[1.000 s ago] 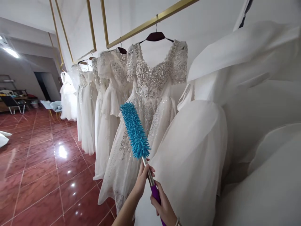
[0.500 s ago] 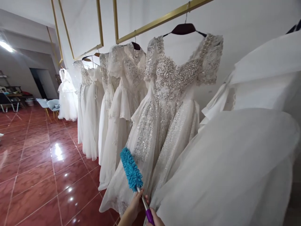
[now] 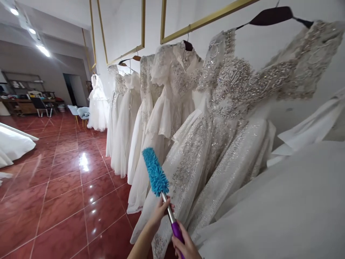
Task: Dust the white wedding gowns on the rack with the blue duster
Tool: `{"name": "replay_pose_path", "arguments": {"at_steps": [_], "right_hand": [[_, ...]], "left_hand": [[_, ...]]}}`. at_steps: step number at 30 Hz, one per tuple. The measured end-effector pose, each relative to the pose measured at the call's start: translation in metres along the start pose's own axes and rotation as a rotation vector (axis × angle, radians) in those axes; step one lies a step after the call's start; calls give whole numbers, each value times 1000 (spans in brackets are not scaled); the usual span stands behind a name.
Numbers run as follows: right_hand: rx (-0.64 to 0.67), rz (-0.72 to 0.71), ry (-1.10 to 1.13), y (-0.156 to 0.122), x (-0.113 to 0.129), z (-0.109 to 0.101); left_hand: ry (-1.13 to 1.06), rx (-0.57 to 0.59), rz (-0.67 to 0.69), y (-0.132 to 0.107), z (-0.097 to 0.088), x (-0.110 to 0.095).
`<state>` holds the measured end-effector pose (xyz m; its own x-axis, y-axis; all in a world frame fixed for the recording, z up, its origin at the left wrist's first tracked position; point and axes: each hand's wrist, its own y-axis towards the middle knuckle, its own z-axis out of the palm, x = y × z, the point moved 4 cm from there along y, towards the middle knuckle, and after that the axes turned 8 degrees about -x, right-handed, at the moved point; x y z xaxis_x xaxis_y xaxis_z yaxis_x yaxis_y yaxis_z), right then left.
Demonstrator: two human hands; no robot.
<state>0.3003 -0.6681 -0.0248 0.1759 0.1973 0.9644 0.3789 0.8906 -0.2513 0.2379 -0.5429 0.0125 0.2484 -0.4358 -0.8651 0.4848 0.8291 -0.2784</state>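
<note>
A blue microfiber duster (image 3: 155, 172) with a silver shaft and purple handle is held between both of my hands. My left hand (image 3: 161, 210) is closed round the metal shaft just below the fluffy head. Lower down, my right hand (image 3: 184, 241) grips the purple handle. The duster's head points up and away, in front of a beaded white wedding dress (image 3: 231, 108) on a dark hanger (image 3: 272, 16). Whether its fibres touch the skirt I cannot tell.
Several more white gowns (image 3: 172, 93) hang along the wall from gold rails (image 3: 207, 23). A wide white skirt (image 3: 293, 201) fills the lower right. Red tiles (image 3: 64, 201) cover the floor at left, with light chairs (image 3: 81, 112), a desk (image 3: 23, 104) and another white skirt (image 3: 16, 144) there.
The view has turned left and come nearer to the beaded dress. Both hands and the duster sit higher in the picture, with the same grip. A white skirt has appeared at far left.
</note>
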Motion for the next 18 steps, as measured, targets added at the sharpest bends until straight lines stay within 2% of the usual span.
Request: {"name": "replay_pose_path", "arguments": {"at_steps": [4,6,8,10,12,15,18], "right_hand": [[-14,-133,11,8,61,22],[-27,-173,-15,16,82,29],[-24,-189,-45,28,93,34],[5,-169,-75,44,94,37],[46,-121,-97,65,83,40],[94,28,-95,101,53,46],[132,173,-63,128,20,52]], "left_hand": [[84,65,211,-2,20,-80],[107,94,255,2,25,-105],[112,96,269,13,22,-115],[102,65,258,32,11,-111],[84,-3,193,56,-8,-92],[64,-149,2,94,-44,-45],[89,-241,-111,120,-82,9]]}}
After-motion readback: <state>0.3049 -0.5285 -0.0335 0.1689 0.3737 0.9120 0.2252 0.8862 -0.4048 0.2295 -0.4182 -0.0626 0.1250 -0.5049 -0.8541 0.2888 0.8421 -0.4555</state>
